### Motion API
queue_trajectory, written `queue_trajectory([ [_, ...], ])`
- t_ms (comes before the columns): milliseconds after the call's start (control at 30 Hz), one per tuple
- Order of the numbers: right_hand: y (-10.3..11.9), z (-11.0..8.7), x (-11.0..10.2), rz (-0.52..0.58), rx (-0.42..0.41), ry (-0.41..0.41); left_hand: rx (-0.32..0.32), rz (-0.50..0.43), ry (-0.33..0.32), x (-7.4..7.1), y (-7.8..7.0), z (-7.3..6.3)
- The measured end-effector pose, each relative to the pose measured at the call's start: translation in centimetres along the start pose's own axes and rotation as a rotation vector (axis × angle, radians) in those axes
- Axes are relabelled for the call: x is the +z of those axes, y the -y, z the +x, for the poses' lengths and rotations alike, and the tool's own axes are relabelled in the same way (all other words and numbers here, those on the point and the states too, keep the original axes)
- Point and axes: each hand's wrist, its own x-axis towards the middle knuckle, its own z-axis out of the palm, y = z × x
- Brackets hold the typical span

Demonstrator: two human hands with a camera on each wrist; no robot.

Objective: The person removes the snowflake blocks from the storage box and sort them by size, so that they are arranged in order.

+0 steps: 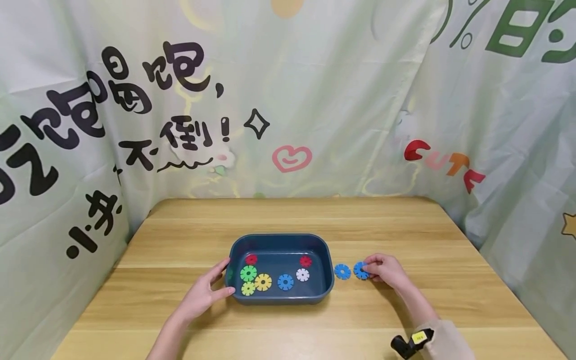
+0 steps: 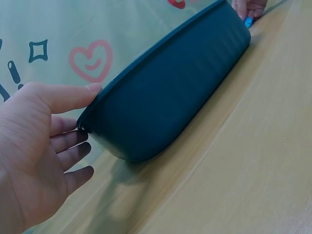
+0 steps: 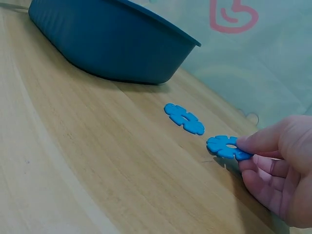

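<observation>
A dark blue tray (image 1: 282, 300) sits upright on the wooden table (image 1: 387, 220), roughly midway between the left and right edges and well in from the far edge. The left hand (image 1: 200, 296) is at the tray's left end: its thumb is spread from the fingers and touches the rim near the front left corner, while its other fingers lean lightly bent towards the outer side, some of the tips touching at the rim.

The right hand (image 1: 388, 270) pinches a blue notched disc (image 1: 359, 270) between thumb and fingers, to the right of the tray; a shadow shows beneath it. Between it and the tray's right edge, a loose blue disc (image 1: 342, 271) lies flat on the table, near both.

7 more discs rest inside the tray. Along its left side are a red disc (image 1: 251, 259) towards the back left corner, a green disc (image 1: 248, 273) in front of it, and a yellow-green disc (image 1: 248, 288) by the front left corner, with a yellow disc (image 1: 263, 282) just beside. A blue piece (image 1: 285, 282) lies right of the middle; a white disc (image 1: 303, 274) and a second red piece (image 1: 305, 261) lie nearer the right edge.
</observation>
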Motion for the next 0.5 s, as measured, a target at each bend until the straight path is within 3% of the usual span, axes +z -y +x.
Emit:
queue_trajectory([
  [500,-0.06,0.35,0.59,-0.083,-0.017,-0.042,0.013,0.006,0.006,-0.12,-0.29,-0.11],
])
